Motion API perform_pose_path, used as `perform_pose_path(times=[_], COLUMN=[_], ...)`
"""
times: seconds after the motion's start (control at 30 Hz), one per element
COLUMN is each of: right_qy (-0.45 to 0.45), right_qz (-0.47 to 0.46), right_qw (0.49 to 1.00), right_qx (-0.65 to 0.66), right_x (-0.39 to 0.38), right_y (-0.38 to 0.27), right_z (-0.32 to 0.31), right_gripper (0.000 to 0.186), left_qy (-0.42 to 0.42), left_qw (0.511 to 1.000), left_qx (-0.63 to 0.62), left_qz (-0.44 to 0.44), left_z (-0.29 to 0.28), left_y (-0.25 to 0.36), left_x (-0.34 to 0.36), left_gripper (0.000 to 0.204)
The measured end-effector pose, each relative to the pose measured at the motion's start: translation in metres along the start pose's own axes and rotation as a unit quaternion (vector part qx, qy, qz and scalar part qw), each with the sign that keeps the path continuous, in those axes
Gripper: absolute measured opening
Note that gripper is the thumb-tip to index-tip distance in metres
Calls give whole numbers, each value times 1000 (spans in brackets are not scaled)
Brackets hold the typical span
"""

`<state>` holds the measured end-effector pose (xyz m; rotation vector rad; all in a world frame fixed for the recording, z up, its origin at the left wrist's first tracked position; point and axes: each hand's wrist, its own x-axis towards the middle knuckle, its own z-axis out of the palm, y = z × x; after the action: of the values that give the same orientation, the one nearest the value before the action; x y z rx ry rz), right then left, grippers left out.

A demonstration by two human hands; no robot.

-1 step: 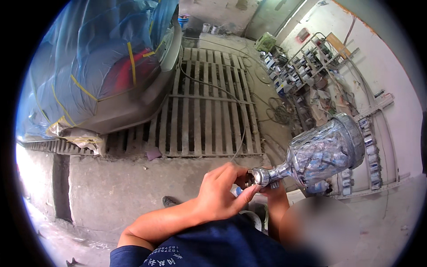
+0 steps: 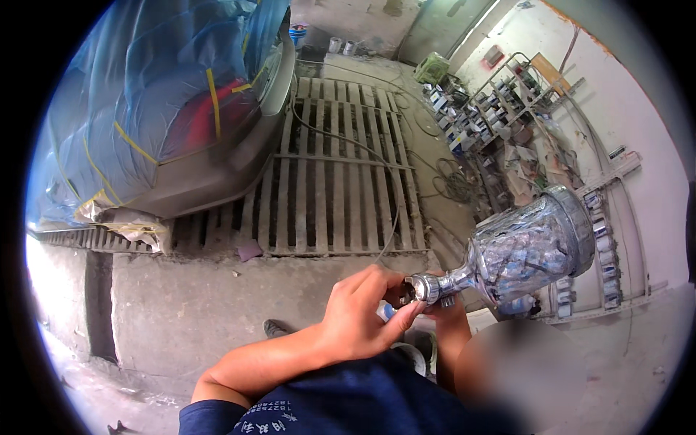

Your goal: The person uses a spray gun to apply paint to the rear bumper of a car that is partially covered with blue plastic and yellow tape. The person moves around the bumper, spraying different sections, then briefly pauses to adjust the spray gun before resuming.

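Observation:
A spray gun [image 2: 429, 287] with a large silvery, paint-stained cup [image 2: 523, 250] is held in front of my body, its cup tilted up to the right. Fingers and thumb of my left hand [image 2: 366, 308] close round the metal end of the gun, thumb on the near side. Behind and below the gun, my right hand [image 2: 448, 313] grips it; most of those fingers are hidden. A small white and blue piece [image 2: 386, 311] shows beside my left thumb, too covered to name.
At the left stands a car [image 2: 210, 174] masked with blue plastic film [image 2: 145, 80] and yellow tape. A slatted floor grate [image 2: 341, 181] with a hose [image 2: 355, 148] across it lies ahead. Several cans [image 2: 471, 116] crowd the right wall, with a coiled hose [image 2: 453, 177] nearby.

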<state>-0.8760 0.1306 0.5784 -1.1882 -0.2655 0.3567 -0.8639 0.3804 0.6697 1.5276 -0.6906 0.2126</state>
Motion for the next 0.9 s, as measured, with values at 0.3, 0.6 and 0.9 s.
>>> perform_pose_path(times=[0.3, 0.6, 0.9], right_qy=[-117, -213, -242], right_qz=[-74, -101, -66], right_qw=[990, 955, 949], right_qx=[14, 182, 194], right_x=[12, 29, 29], right_y=[-10, -25, -25], right_z=[-4, 6, 3], right_gripper=[43, 50, 45], left_qy=[5, -42, -70], left_qw=[994, 991, 984], left_qx=[68, -28, -78], left_qz=[83, 125, 141], left_z=[16, 22, 21], left_y=[2, 3, -2], left_x=[2, 19, 23], left_gripper=[38, 28, 22])
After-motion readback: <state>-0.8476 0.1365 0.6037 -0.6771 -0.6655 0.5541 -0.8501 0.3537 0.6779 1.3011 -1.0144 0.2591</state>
